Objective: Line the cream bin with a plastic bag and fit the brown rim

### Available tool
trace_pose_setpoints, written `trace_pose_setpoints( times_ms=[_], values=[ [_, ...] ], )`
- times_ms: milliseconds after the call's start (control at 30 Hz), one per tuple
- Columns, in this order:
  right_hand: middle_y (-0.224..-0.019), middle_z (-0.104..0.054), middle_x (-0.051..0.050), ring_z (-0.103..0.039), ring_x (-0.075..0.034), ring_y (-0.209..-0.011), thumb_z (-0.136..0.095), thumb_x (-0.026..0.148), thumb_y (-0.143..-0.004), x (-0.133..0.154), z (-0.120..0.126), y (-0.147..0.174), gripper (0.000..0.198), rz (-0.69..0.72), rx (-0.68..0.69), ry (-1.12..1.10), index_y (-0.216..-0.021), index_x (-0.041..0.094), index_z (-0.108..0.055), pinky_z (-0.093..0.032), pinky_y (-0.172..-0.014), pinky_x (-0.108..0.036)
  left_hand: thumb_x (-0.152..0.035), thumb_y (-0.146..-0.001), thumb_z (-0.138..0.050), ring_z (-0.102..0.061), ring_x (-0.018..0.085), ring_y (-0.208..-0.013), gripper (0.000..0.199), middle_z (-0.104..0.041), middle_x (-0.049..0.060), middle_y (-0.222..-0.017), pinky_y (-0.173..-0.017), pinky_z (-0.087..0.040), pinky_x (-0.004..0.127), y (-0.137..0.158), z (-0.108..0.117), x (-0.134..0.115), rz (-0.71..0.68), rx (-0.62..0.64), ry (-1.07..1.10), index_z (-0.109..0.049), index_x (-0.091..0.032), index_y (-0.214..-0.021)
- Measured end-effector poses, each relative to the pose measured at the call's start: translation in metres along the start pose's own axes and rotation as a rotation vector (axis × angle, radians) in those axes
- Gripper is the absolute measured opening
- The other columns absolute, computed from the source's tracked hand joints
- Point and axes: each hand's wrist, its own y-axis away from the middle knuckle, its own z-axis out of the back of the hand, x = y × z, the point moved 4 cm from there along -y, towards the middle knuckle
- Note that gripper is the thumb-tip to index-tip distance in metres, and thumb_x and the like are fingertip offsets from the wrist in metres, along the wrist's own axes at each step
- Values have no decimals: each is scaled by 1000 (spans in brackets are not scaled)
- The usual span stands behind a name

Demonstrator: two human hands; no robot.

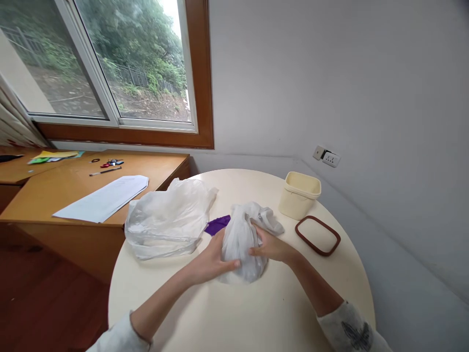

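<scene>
A crumpled white plastic bag point(242, 244) is gathered between my two hands over the round table. From the left, my left hand point(212, 259) wraps its side, thumb across the front. On the opposite side my right hand point(269, 244) grips it, fingers pressed into the folds. The bag's loose top flops over to the right; whether anything is inside cannot be seen. Just behind it lies a piece of purple cloth or plastic point(217, 225), partly hidden. A larger translucent white plastic bag point(168, 220) rests, puffed and creased, left of my hands.
A cream plastic tub point(296, 200) without a lid stands at the back right, and a brown rounded frame point(318, 235) lies before it. These share the round white table point(227, 318). A wooden desk point(161, 164) on the left bears papers point(104, 198), a pen point(105, 171) and keys point(112, 163).
</scene>
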Motion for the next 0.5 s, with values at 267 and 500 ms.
trace_pose_setpoints(
  times_ms=[267,500],
  values=[
    [-128,-47,-9,-38,-24,-122,-55,42,-79,-9,-30,-9,53,59,-120,42,-126,21,-42,-31,-102,-40,-44,-78,-55,-42,30,-115,53,-47,12,-124,-97,-34,45,-23,-27,3,-82,-172,-1,-41,-19,-122],
    [-117,-54,-9,-35,-24,-123,-43,40,-85,-14,-35,-10,40,74,-320,260,-121,22,-49,-25,-105,-42,-47,-79,-51,-44,30,-113,54,-50,14,-120,-96,-33,43,-35,-30,15,-2,-283,-6,-42,-16,-122]
  ],
)
